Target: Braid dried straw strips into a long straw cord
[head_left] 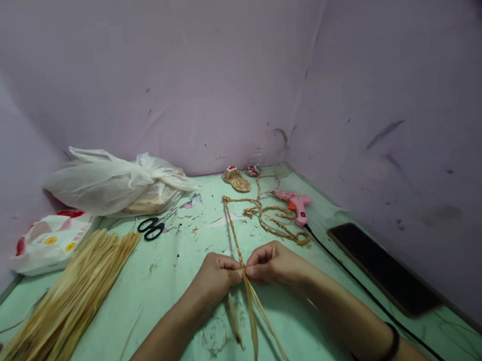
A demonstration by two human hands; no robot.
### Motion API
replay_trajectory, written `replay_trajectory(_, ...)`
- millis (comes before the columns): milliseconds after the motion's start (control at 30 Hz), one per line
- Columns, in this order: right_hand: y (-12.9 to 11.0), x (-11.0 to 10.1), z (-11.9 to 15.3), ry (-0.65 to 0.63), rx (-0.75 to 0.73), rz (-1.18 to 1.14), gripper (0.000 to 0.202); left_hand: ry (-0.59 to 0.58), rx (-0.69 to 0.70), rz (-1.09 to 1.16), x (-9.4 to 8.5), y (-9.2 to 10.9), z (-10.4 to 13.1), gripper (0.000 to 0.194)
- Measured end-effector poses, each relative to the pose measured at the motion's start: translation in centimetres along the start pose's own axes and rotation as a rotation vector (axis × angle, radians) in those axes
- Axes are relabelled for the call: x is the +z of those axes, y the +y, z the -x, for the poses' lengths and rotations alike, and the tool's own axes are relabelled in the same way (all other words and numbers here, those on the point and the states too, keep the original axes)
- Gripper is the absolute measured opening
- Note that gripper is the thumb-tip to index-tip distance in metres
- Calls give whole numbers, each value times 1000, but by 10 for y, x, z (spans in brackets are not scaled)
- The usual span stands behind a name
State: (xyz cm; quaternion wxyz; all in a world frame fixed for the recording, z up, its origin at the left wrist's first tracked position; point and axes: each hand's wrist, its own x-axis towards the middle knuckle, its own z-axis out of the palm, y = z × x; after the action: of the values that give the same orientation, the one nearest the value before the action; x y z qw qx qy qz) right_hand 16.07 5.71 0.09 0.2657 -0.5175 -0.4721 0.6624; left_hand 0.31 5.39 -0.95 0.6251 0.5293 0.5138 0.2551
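Observation:
Between my two hands, low in the middle of the head view, runs a braided straw cord (233, 232). My left hand (216, 277) pinches it from the left, and my right hand (275, 264) pinches it from the right, fingertips nearly meeting. Below the pinch, loose flat straw strands (252, 318) fan out toward me. Beyond my hands the finished braid goes up the table, bends, and lies in loose coils to the right. The exact grip of the fingertips on each strand is partly hidden.
A bundle of dry straw (73, 305) lies at the left, with black-handled scissors (152, 227) beyond it. A wipes pack (54, 239) and a white plastic bag (111, 182) stand behind. Rightward are a pink glue gun (299, 206), its black cord, a phone (383, 266) and a woven straw slipper (237, 179).

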Motion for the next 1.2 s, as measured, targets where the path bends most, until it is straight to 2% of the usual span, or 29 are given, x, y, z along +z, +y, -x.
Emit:
replay_trajectory(167, -4, -3, 5, -44, 46, 21, 14, 10, 32, -60, 1, -1, -1, 20)
replay_trajectory(333, -6, -3, 8, -82, 130, -70, 17, -3, 47, -89, 3, -1, 0, 18)
replay_trajectory(600, 7, 6, -6, 31, 26, -53, 30, -5, 68, -102, 2, -3, 0, 20)
replay_trajectory(767, 10, 11, -9, 83, 20, -103, 42, -16, 107, -90, 3, -5, 1, 23)
replay_trajectory(867, 4, 14, -2, 40, 53, -219, 47, -26, 123, -70, 3, -3, 2, 20)
replay_trajectory(1000, -3, 14, 5, -123, 125, -243, 35, -39, 144, -110, 2, 0, 4, 21)
replay_trajectory(1200, -4, 11, 3, -12, 166, -40, 18, -95, 194, -265, -3, 7, 6, 22)
